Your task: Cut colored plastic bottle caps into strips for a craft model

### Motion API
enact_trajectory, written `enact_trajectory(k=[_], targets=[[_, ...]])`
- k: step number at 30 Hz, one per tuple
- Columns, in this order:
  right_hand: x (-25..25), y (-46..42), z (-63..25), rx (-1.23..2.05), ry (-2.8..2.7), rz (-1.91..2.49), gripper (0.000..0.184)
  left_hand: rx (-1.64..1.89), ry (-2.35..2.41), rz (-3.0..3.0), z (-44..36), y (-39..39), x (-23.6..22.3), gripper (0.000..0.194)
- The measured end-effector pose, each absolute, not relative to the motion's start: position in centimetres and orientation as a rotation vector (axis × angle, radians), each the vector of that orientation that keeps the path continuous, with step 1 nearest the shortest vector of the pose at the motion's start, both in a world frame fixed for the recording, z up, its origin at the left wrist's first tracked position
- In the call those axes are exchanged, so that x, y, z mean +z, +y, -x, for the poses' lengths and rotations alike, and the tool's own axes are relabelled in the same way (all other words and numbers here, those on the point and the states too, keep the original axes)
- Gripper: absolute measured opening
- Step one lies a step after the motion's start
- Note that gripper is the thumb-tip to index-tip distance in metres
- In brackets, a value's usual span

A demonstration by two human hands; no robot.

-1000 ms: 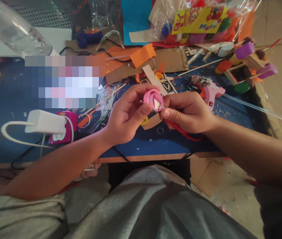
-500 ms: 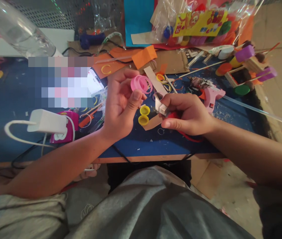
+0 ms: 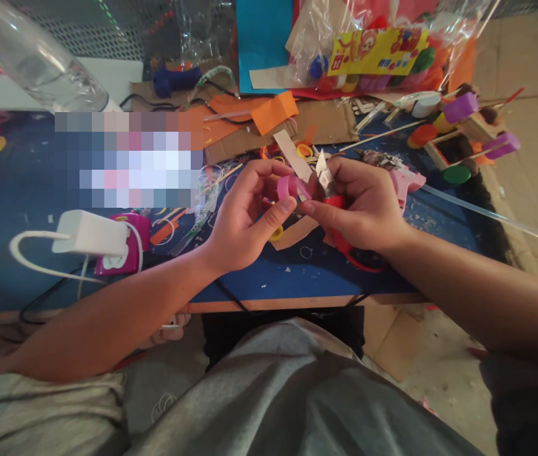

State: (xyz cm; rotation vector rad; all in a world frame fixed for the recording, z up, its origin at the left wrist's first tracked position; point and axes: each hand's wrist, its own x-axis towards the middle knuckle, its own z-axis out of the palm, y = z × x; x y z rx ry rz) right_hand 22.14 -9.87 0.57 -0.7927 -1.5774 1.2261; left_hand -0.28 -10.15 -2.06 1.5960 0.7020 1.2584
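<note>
My left hand [image 3: 249, 212] pinches a pink plastic ring [image 3: 288, 187] between thumb and fingers above the table. Close beside it, my right hand [image 3: 361, 202] is wrapped round red-handled scissors [image 3: 322, 170]. Their metal blades point up and away, and a red handle loop shows below the palm. The right thumb and fingertips touch the ring's right side, where a loose strip of it seems to stand out. Behind the left thumb, a yellow cap [image 3: 277, 234] is mostly hidden. Under the hands lies a tan paper strip [image 3: 297, 233].
A pink glue gun [image 3: 406, 183] with a clear stick lies right of my right hand. Farther right stands a small stick model [image 3: 463, 136] with coloured caps. Orange paper [image 3: 275, 113] and a bag of caps [image 3: 377, 57] lie behind. A white charger [image 3: 89, 232] sits left.
My left hand has moved right and down with the pink ring, meeting the right hand. The scissors have turned so their blades point up. The yellow caps are now largely covered.
</note>
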Motion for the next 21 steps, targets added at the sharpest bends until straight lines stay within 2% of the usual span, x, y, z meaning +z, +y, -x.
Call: enact_trajectory(k=[8,21], targets=[[0.2,-9.6,-22.3,1.502,-1.360,0.788,0.040,1.206,0.726,-1.482,0.5,-10.6,-1.3,0.047],[0.8,-9.3,-22.2,1.652,-1.237,0.796,0.041,1.091,0.700,-1.297,0.6,-10.9,-0.6,0.047]])
